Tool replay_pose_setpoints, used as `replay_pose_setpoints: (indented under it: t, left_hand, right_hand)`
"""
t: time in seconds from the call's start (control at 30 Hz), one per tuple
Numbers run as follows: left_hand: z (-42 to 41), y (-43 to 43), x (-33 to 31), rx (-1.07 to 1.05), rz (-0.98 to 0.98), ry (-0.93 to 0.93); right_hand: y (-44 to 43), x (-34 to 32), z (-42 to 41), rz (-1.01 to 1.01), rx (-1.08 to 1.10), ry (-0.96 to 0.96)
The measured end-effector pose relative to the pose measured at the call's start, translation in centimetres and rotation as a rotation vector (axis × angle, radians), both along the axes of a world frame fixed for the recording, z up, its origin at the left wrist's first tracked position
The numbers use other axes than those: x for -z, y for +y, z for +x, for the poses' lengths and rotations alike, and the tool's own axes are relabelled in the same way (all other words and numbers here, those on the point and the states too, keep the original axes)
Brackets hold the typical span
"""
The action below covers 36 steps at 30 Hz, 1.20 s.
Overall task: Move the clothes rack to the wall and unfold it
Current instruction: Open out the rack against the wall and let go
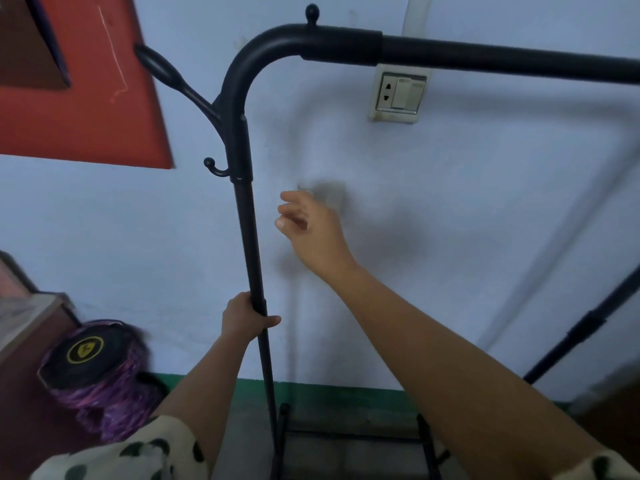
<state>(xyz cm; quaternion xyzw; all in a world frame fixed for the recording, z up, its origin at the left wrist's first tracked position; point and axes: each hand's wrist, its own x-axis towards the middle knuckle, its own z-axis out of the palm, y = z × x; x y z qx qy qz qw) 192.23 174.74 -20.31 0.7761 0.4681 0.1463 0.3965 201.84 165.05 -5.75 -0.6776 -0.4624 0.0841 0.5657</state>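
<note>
Pale blue wall point(450, 202) fills the view, with a green painted band point(346, 393) along its foot. Upper left: red panel point(86, 116) hanging on the wall. Lower left: edge of a wooden cabinet point(31, 327); beside it, on the floor against the wall, a spool of purple cord point(104, 386) with a black cap and yellow ring emblem.

Black metal clothes rack point(242, 150) stands upright just in front of the wall. Its left post rises from the floor, carries a small hook and a longer angled peg on its left side, then bends right into the top rail, which runs off the right edge. A round knob sits on the bend. Lower crossbars visible at bottom centre; a second slanted post shows at far right.

Left hand point(244, 318) is wrapped tight around the left post, low down, thumb across the front. Spotted sleeve at the bottom edge.

Right hand point(311, 230) is in the air to the right of the post, fingers loosely spread, holding nothing, clear of the rack.

Wall socket and switch plate point(400, 93) sits just under the top rail.
</note>
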Motion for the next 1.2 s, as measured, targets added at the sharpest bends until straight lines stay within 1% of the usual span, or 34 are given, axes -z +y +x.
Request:
replay_pose_setpoints:
  t: [0.1,0.2,0.4,0.5,0.57,0.63,0.67,0.7,0.73,0.87,1.0,1.07,1.2]
  left_hand:
    - [0.2,-0.7,-0.2,-0.034,0.02,0.011]
    - [0.0,-1.3,-0.5,-0.065,0.001,-0.018]
    - [-0.9,-2.2,-1.8,-0.061,-0.015,-0.117]
    - [-1.4,-3.4,-2.2,-0.174,-0.027,-0.18]
    - [-1.4,-5.3,-2.0,-0.245,-0.114,-0.174]
    - [-1.0,-7.6,-1.2,-0.233,-0.332,-0.176]
    - [-0.6,-8.9,-0.8,-0.196,-0.44,-0.162]
    - [-0.1,-10.2,-0.6,-0.132,-0.5,-0.136]
    - [0.7,-11.7,-0.4,-0.052,-0.507,-0.109]
    - [4.8,-16.5,-1.4,0.214,-0.433,-0.126]
    - [9.6,-21.4,-3.0,0.407,-0.342,-0.127]
    - [12.3,-23.9,-3.5,0.473,-0.315,-0.124]
    - [18.2,-29.6,-4.0,0.564,-0.266,-0.127]
  right_hand:
    - [-2.4,0.8,2.3,-0.027,0.097,-0.021]
    - [-3.8,1.5,3.7,-0.069,0.143,-0.065]
    - [-6.6,3.4,4.3,-0.173,0.09,-0.135]
    - [-8.7,4.6,4.9,-0.235,0.135,-0.172]
    - [-10.3,5.2,5.4,-0.276,0.175,-0.179]
    - [-11.9,5.5,5.9,-0.308,0.199,-0.18]
    - [-12.6,5.6,6.1,-0.319,0.211,-0.182]
    - [-13.6,5.6,6.3,-0.331,0.228,-0.183]
    - [-14.7,5.5,6.7,-0.341,0.248,-0.184]
    - [-19.1,5.4,8.6,-0.348,0.323,-0.182]
    - [-24.6,5.5,11.7,-0.361,0.422,-0.171]
    - [-27.6,5.5,13.7,-0.357,0.496,-0.155]
    - [-34.0,6.1,18.7,-0.342,0.718,-0.113]
